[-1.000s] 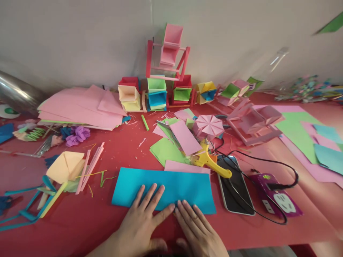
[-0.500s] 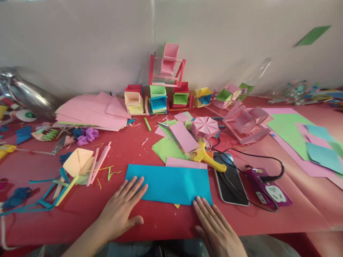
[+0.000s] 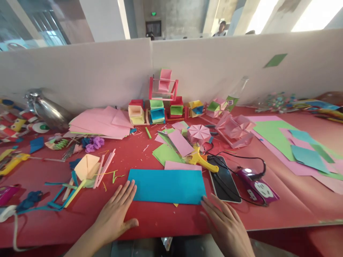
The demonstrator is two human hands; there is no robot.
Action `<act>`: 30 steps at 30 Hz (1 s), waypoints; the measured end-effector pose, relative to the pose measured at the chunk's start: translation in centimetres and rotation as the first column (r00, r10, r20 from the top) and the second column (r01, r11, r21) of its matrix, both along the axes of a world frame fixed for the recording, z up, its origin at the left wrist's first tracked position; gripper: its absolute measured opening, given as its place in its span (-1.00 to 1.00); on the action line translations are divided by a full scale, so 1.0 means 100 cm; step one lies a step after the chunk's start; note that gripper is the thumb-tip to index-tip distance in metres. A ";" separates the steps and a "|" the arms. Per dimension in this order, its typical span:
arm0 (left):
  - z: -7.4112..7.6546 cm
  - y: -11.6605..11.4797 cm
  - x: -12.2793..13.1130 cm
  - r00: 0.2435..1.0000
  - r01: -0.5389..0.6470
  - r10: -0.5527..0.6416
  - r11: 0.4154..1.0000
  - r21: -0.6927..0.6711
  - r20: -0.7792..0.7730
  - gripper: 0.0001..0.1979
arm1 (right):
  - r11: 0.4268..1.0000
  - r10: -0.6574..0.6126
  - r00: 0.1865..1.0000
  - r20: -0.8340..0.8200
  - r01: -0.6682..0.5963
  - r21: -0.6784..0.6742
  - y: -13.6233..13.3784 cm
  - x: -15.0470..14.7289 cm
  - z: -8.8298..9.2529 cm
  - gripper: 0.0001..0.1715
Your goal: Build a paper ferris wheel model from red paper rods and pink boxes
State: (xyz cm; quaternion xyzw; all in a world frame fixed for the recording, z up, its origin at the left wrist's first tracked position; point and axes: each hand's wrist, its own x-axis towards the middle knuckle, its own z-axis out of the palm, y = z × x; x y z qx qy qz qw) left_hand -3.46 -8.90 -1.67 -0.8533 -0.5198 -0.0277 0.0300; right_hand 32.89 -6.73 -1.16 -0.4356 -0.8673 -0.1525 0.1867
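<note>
A blue sheet of paper (image 3: 167,186), a long rectangle, lies flat on the red tabletop (image 3: 155,221) in front of me. My left hand (image 3: 115,210) rests open at its left end, with the fingertips on or beside the left edge. At the lower right corner, the fingertips of my right hand (image 3: 225,223) touch or nearly touch the paper; its fingers are stretched out and hold nothing. A pink strip of paper (image 3: 182,166) and green paper (image 3: 166,154) lie just behind the blue sheet.
Right of the sheet are a phone (image 3: 225,182), a yellow glue gun (image 3: 202,160) with its cord, and a purple power socket (image 3: 258,189). Folded paper boxes (image 3: 158,112) stand along the white partition (image 3: 107,71). Pink paper (image 3: 102,123) is stacked at left, near a metal jug (image 3: 50,110).
The head view has tilted up, so the room beyond the partition shows. My left hand has slid left off most of the blue sheet, and my right hand has shifted outward at its corner.
</note>
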 end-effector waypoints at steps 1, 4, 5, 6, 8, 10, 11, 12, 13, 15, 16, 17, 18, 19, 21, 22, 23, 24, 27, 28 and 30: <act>0.003 0.002 0.005 1.000 -0.004 0.004 1.000 0.003 0.017 -0.10 | 0.999 -0.032 0.999 -0.038 0.031 -0.012 0.004 -0.004 0.002 -0.61; 0.013 0.011 0.027 0.997 -0.010 0.011 1.000 -0.014 0.080 -0.09 | 0.974 -0.216 0.969 -0.120 0.206 -0.091 0.018 -0.015 0.006 -0.50; 0.016 0.014 0.035 0.995 -0.019 0.022 0.999 -0.029 0.102 -0.08 | 0.956 -0.282 0.949 -0.143 0.264 -0.132 0.022 -0.018 0.007 -0.49; 0.017 0.018 0.044 0.991 -0.034 0.039 0.998 -0.048 0.125 -0.05 | 0.938 -0.328 0.928 -0.178 0.297 -0.181 0.026 -0.022 0.008 -0.49; 0.017 0.026 0.062 0.983 -0.046 0.062 0.994 -0.096 0.173 0.03 | 0.907 -0.366 0.875 -0.317 0.258 -0.333 0.032 -0.031 0.013 -0.54; 0.013 0.034 0.078 0.972 -0.023 0.051 0.992 -0.124 0.231 0.12 | 0.876 -0.364 0.756 -0.544 0.079 -0.476 0.037 -0.042 0.024 -0.55; 0.011 0.037 0.084 0.964 -0.016 0.047 0.993 -0.120 0.262 0.09 | 0.860 -0.360 0.664 -0.656 -0.038 -0.510 0.039 -0.048 0.032 -0.54; 0.010 0.040 0.089 0.953 -0.023 0.053 0.994 -0.105 0.298 -0.02 | 0.853 -0.348 0.575 -0.740 -0.134 -0.505 0.040 -0.053 0.040 -0.52; 0.009 0.042 0.091 0.938 -0.045 0.071 0.995 -0.085 0.339 -0.16 | 0.851 -0.329 0.504 -0.799 -0.209 -0.482 0.042 -0.056 0.047 -0.52; 0.011 0.046 0.091 0.887 -0.123 0.130 0.991 -0.044 0.444 -0.40 | 0.871 -0.273 0.469 -0.840 -0.251 -0.423 0.046 -0.058 0.056 -0.56; 0.013 0.047 0.088 0.851 -0.164 0.155 0.986 -0.027 0.501 -0.45 | 0.884 -0.223 0.548 -0.806 -0.234 -0.404 0.047 -0.056 0.056 -0.57; 0.016 0.048 0.084 0.814 -0.199 0.172 0.980 -0.011 0.555 -0.47 | 0.899 -0.164 0.666 -0.728 -0.203 -0.388 0.048 -0.054 0.052 -0.56; 0.018 0.049 0.080 0.781 -0.224 0.177 0.975 0.004 0.599 -0.48 | 0.913 -0.096 0.799 -0.594 -0.168 -0.373 0.050 -0.052 0.046 -0.53; 0.021 0.049 0.076 0.757 -0.238 0.173 0.971 0.019 0.630 -0.48 | 0.924 -0.026 0.906 -0.423 -0.139 -0.357 0.051 -0.050 0.038 -0.44; 0.024 0.048 0.070 0.739 -0.250 0.159 0.967 0.047 0.655 -0.48 | 0.938 0.060 0.989 -0.133 -0.101 -0.332 0.056 -0.049 0.021 -0.30; 0.024 0.048 0.068 0.739 -0.253 0.155 0.966 0.056 0.655 -0.49 | 0.934 0.089 0.995 -0.034 -0.096 -0.343 0.059 -0.052 0.014 -0.31; 0.024 0.048 0.067 0.743 -0.250 0.151 0.966 0.062 0.652 -0.49 | 0.928 0.104 0.994 0.033 -0.086 -0.362 0.064 -0.056 0.009 -0.34; 0.024 0.049 0.067 0.748 -0.242 0.143 0.968 0.066 0.648 -0.50 | 0.923 0.110 0.992 0.063 -0.078 -0.376 0.069 -0.061 0.006 -0.38; 0.021 0.051 0.068 0.767 -0.192 0.114 0.980 0.056 0.632 -0.50 | 0.918 0.077 0.993 0.085 -0.037 -0.394 0.085 -0.084 0.005 -0.46; 0.021 0.053 0.069 0.776 -0.173 0.105 0.984 0.050 0.622 -0.50 | 0.919 0.056 0.994 0.089 -0.017 -0.394 0.089 -0.091 0.008 -0.48; 0.020 0.054 0.068 0.803 -0.137 0.084 0.990 0.046 0.591 -0.49 | 0.918 0.019 0.995 0.093 0.019 -0.395 0.099 -0.103 0.015 -0.53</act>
